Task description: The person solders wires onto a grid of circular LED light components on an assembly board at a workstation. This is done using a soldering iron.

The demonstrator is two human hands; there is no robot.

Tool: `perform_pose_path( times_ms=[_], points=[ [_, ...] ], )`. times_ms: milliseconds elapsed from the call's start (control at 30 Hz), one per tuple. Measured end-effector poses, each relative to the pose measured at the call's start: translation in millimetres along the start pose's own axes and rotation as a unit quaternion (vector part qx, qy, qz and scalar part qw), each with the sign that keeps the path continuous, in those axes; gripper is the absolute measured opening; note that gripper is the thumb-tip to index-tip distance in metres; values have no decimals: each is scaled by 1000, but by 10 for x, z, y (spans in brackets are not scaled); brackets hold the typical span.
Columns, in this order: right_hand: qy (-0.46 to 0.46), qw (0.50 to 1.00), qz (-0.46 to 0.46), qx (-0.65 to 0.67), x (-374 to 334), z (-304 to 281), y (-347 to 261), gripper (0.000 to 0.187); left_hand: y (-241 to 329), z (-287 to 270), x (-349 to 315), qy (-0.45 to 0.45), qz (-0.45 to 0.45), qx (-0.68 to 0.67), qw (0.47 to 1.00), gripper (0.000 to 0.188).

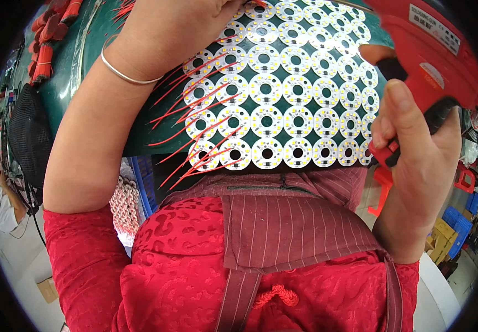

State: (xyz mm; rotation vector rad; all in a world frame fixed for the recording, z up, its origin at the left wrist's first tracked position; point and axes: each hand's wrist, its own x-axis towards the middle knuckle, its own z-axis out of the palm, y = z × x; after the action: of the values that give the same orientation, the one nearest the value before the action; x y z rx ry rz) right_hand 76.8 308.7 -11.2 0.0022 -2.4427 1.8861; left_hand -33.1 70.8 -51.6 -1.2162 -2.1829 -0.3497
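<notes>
My right hand [416, 130] grips a red soldering gun [433, 61] by its handle, with the thumb up along its back. Its thin metal tip points left past the top of the picture. At the upper edge my left hand [189, 27] is closed in a pinch, and a short red wire [258, 3] shows at its fingertips; part of the fingers is cut off. Beneath both hands lie rows of round white LED boards [266, 88], each with a centre hole and yellow chips. Red wires [194, 130] reach from the left columns of boards toward the lower left.
The boards rest on a green table mat [156, 133]. Bundles of red wires [44, 61] lie at the far left, beside a black mesh object [28, 127]. Below the table's left edge is a stack of more round boards [125, 205]. Blue and yellow boxes [444, 238] stand at the right.
</notes>
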Motion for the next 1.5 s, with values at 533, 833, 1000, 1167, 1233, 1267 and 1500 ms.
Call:
perform_pose_path(
  times_ms=[533, 833, 1000, 1167, 1233, 1267, 1500],
  points=[
    [14, 1000, 5, -10, -28, -21, -21, 20, 4, 51, -6, -7, -16, 4, 1000, 8],
    [11, 1000, 9, -18, -120, -105, -7, 26, -8, -33, 11, 50, 16, -7, 999, 10],
    [22, 999, 26, 19, -206, -93, -51, 26, 49, -123, 36, 36, 3, -28, 999, 13],
    [28, 998, 30, 40, -252, -64, -32, 27, 59, -166, 27, -21, -1, -26, 999, 12],
    [25, 999, 15, 36, -235, -44, -6, 26, 77, -185, 46, -24, 10, -19, 999, 11],
    [25, 999, 15, 37, -236, -44, 3, 26, 67, -173, 39, -24, 10, -19, 999, 11],
    [-2, 999, -1, 38, -232, -38, 72, 22, 70, -152, 22, -25, 6, -10, 1000, 9]
  ],
)
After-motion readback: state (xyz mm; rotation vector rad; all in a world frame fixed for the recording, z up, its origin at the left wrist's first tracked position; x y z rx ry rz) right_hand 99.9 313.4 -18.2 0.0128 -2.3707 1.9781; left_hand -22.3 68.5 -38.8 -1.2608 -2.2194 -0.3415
